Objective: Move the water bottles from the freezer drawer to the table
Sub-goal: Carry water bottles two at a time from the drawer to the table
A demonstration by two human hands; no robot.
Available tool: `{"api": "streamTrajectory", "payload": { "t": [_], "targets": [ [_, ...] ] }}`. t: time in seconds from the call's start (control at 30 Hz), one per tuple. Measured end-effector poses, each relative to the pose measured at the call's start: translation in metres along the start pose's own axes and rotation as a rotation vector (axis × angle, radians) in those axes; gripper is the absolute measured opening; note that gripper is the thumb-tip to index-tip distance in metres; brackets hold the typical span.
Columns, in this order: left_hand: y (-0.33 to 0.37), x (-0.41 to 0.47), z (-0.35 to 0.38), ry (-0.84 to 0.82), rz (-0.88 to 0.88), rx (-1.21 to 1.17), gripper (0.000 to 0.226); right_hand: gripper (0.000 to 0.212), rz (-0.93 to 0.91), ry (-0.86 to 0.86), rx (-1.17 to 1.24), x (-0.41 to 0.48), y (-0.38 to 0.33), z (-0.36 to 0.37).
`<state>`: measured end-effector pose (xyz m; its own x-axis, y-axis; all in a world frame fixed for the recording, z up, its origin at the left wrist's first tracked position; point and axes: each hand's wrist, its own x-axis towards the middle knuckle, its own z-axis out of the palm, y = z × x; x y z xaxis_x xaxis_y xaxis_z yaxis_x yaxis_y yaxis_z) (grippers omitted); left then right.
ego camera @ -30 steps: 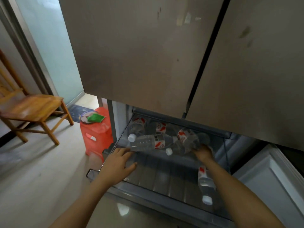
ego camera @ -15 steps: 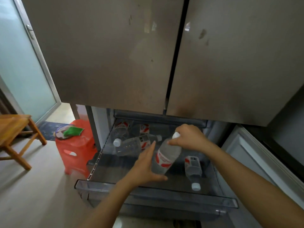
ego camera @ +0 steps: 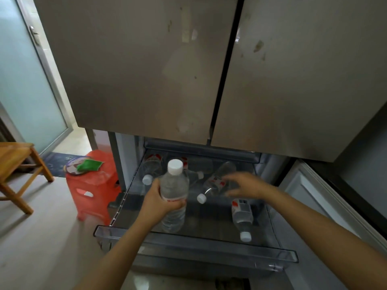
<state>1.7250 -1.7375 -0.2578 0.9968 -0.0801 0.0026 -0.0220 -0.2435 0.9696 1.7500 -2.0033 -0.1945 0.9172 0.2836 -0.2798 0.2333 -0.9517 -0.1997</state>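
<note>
Bottle clear, white-capped, red-labelled, upright in left hand grip.

White-capped clear bottle, red stool

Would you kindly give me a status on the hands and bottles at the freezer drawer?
Left hand grips upright bottle above freezer drawer. Right hand open, blurred, at a lying bottle. Other bottles lie loose in drawer; nothing blocks the lift.

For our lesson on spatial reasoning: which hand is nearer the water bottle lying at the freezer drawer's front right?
Right. The right hand hovers just behind the lying bottle; the left hand, farther left, grips an upright bottle.
</note>
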Motion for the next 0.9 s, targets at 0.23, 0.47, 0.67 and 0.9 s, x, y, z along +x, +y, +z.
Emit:
{"api": "streamTrajectory", "payload": {
  "t": [0.23, 0.47, 0.67, 0.9],
  "targets": [
    [-0.004, -0.023, -0.015, 0.215, 0.028, 0.26, 0.072, 0.064, -0.251, -0.185, -0.882, 0.025, 0.056, 0.083],
    [-0.006, -0.029, -0.018, 0.283, 0.016, 0.075, 0.059, 0.061, -0.289, -0.459, -1.013, 0.045, 0.06, 0.096],
    [-0.005, -0.026, -0.022, 0.39, -0.034, 0.028, 0.068, 0.061, -0.345, -0.456, -1.008, 0.043, 0.057, 0.102],
    [-0.003, -0.025, -0.023, 0.436, -0.041, -0.014, 0.068, 0.028, -0.138, -0.376, -0.357, 0.048, 0.003, 0.066]
  ]
}}
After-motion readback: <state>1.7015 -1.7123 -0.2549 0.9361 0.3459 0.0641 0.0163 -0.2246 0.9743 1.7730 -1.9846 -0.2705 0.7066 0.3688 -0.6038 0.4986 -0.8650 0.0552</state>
